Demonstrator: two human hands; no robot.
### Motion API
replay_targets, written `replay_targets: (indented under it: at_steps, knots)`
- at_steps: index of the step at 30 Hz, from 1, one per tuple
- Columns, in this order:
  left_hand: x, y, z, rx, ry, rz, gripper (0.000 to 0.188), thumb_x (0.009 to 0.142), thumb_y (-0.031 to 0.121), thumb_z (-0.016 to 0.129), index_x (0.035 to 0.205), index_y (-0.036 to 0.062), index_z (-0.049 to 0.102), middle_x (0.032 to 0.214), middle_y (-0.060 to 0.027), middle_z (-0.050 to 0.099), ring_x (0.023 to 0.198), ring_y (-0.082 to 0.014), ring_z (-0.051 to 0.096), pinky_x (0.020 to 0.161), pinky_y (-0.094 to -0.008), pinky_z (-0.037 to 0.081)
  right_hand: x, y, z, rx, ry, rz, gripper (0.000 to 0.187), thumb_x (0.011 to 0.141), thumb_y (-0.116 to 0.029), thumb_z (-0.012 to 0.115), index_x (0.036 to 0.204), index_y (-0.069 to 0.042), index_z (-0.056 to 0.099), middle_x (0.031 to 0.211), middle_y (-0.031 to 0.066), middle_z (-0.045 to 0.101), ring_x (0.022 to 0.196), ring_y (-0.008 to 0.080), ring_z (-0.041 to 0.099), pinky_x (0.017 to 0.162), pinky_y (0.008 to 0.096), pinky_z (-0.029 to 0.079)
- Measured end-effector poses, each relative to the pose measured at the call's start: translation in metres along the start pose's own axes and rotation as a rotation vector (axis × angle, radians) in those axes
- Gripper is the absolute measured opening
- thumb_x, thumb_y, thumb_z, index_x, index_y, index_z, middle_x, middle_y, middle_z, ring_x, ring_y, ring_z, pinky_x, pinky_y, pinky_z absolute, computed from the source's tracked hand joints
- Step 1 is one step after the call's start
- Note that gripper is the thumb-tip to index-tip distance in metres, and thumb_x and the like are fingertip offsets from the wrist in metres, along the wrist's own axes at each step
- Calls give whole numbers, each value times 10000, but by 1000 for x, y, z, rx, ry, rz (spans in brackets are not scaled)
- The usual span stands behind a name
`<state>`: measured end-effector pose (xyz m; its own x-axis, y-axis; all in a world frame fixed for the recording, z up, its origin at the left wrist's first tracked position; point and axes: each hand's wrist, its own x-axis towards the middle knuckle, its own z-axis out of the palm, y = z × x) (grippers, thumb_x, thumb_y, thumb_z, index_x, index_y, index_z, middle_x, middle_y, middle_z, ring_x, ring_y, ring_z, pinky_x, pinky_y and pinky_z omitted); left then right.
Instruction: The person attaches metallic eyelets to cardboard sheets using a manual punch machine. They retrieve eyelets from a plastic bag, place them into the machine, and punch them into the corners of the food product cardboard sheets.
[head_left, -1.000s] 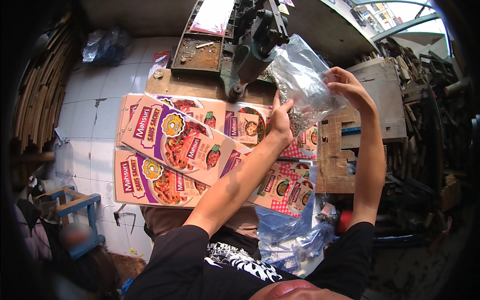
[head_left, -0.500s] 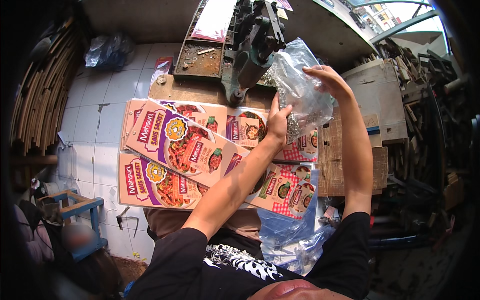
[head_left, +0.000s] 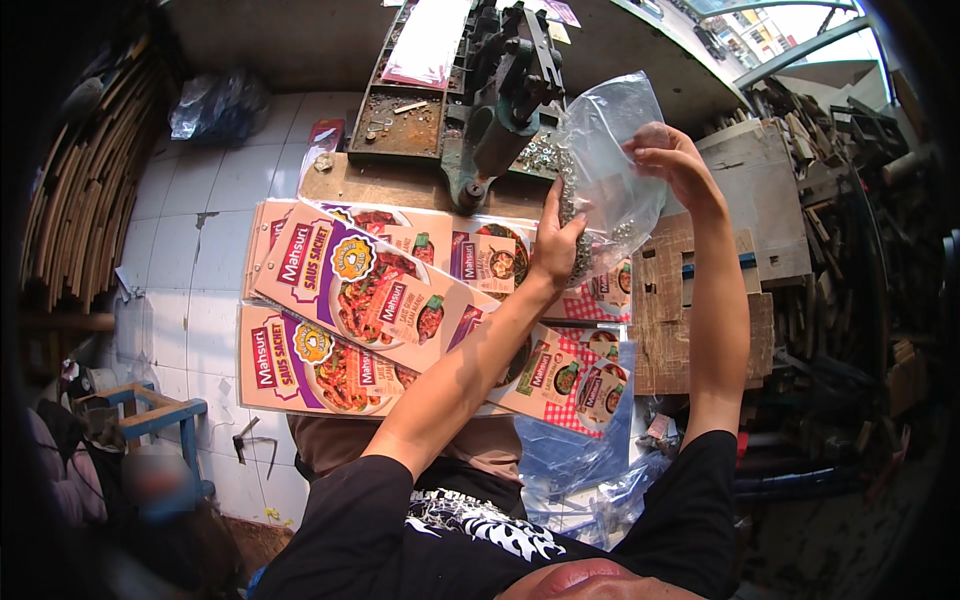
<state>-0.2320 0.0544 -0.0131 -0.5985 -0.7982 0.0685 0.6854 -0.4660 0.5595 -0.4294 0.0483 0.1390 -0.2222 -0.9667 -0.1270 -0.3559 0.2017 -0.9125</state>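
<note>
The clear plastic bag (head_left: 608, 135) now stands more spread than a second ago: its film, crumpled and shiny before, rises smoother and taller between the hands. Shiny loose bits (head_left: 541, 153) on the tray just beyond the left hand's fingertips show plainly, where the bag covered most of them at first. The left hand (head_left: 557, 245) stays at nearly the same place, so the change seems to come mostly from the right hand (head_left: 680, 168) and the film near it. I judge that the work is at the point of handling the small metal pieces (head_left: 571, 190) in the bag close beside that tray; whether any are leaving the bag cannot be told.

The bag lies between the two hands, just right of the left hand and left of the right. The left hand grasps its lower left side, fingers pointing away from the body and thumb across the film, with the metal pieces gathered along them. The right hand is curled, thumb and forefinger close together, apparently pinching the film. Ahead and left of the left hand stands a dark lever press (head_left: 500, 140); printed cards (head_left: 335, 270) lie beneath and left of the left forearm.
</note>
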Motion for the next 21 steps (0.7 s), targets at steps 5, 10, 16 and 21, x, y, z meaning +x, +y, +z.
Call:
replay_targets:
  at_steps: [5, 10, 16, 21]
  knots:
    - [0, 6, -2, 2, -19, -24, 669, 924, -15, 467, 1542, 50, 220, 1411, -155, 438, 1149, -198, 545, 899, -288, 521, -8, -13, 8, 54, 105, 28, 415, 838, -319, 766, 1117, -30, 659, 948, 80, 711, 841, 166, 680, 786, 299, 552]
    - [0, 5, -2, 109, -104, 25, 679, 932, 8, 490, 1549, 54, 212, 1450, -150, 420, 1193, -201, 534, 891, -292, 524, -30, -23, -1, 144, 107, -69, 314, 886, -248, 726, 1114, -39, 669, 911, 75, 709, 799, 157, 689, 771, 296, 563]
    - [-15, 34, 5, 371, -220, 135, 716, 912, 4, 505, 1560, 120, 224, 1260, -173, 597, 815, -189, 660, 816, -318, 531, -64, -27, -8, 337, 159, -207, 179, 899, -108, 683, 1065, -44, 667, 947, 110, 719, 795, 183, 703, 773, 309, 571]
    - [-23, 51, 1, 490, -298, 218, 733, 902, 6, 520, 1560, 169, 243, 1181, -169, 655, 831, -189, 659, 830, -322, 517, -92, -20, -3, 496, 126, -333, 125, 900, -55, 657, 1024, -53, 659, 984, 130, 712, 854, 212, 699, 813, 331, 558]
